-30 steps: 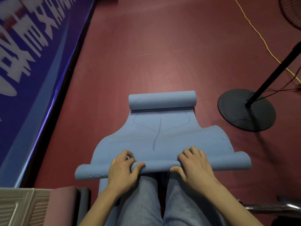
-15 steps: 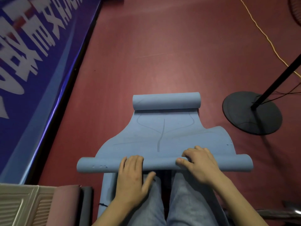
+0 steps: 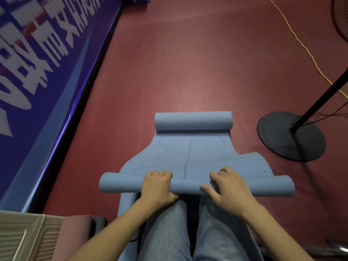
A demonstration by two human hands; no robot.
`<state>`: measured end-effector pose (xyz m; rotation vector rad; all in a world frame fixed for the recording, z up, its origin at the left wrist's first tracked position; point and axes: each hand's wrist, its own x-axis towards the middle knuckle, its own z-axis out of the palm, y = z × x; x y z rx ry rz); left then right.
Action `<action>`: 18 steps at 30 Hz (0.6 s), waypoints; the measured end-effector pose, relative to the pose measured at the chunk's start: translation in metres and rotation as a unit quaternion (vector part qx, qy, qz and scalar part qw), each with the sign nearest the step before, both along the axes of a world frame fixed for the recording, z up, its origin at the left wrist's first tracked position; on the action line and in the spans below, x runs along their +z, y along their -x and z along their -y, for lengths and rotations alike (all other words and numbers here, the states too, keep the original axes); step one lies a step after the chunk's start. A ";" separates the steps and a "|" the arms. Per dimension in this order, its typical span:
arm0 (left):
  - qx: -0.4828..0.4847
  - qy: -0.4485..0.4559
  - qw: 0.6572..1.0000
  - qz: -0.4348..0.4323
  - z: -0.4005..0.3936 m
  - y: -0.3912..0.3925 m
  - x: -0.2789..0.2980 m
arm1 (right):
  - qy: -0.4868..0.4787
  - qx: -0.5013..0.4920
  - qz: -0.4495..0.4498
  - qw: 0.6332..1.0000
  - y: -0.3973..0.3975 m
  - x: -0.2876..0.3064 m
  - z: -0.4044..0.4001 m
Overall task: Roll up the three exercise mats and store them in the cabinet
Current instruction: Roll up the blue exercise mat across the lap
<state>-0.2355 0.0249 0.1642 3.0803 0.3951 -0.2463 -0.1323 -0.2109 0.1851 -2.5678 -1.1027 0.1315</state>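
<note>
A blue exercise mat (image 3: 190, 155) lies on the red floor in front of my knees. Its near end is wound into a roll (image 3: 120, 184) that spans the mat's width. Its far end curls into a second, shorter roll (image 3: 194, 120). My left hand (image 3: 157, 187) grips the near roll left of centre, fingers curled over its top. My right hand (image 3: 228, 187) grips the same roll right of centre, thumb on the near side. A pink rolled mat (image 3: 72, 236) and a dark grey one (image 3: 98, 223) lie at the lower left.
A black fan stand with a round base (image 3: 290, 136) and slanted pole stands right of the mat. A yellow cable (image 3: 301, 44) runs across the floor behind it. A blue banner wall (image 3: 37, 72) lines the left side. A cream louvred panel (image 3: 20, 238) sits at the lower left corner.
The near roll has advanced a little up the mat. My left hand went from flat on the roll to curled over it; my right hand stayed on it.
</note>
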 end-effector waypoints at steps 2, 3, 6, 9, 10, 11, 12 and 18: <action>0.001 -0.001 1.000 -0.014 -0.002 -0.008 0.006 | 0.026 0.005 0.014 1.000 0.001 -0.006 0.003; 0.004 0.000 1.000 -0.015 -0.001 -0.010 0.009 | 0.044 0.004 0.022 0.999 0.001 -0.008 0.003; 0.014 -0.009 1.000 -0.009 0.003 -0.004 0.010 | 0.044 -0.013 0.045 0.998 0.010 -0.013 0.005; 0.018 -0.023 1.000 -0.005 0.009 0.007 0.012 | 0.013 -0.025 0.067 0.997 0.027 -0.015 0.009; 0.009 -0.028 0.999 -0.016 0.011 0.013 0.015 | 0.002 -0.029 0.067 0.997 0.033 -0.014 0.012; 0.003 -0.026 0.999 -0.027 0.014 0.021 0.017 | -0.009 -0.030 0.064 0.997 0.039 -0.013 0.015; -0.002 -0.023 0.999 -0.029 0.017 0.030 0.021 | -0.018 -0.026 0.061 0.998 0.046 -0.012 0.020; 0.002 -0.036 0.999 0.027 0.035 0.087 0.011 | -0.083 -0.018 0.038 0.996 0.091 -0.023 0.041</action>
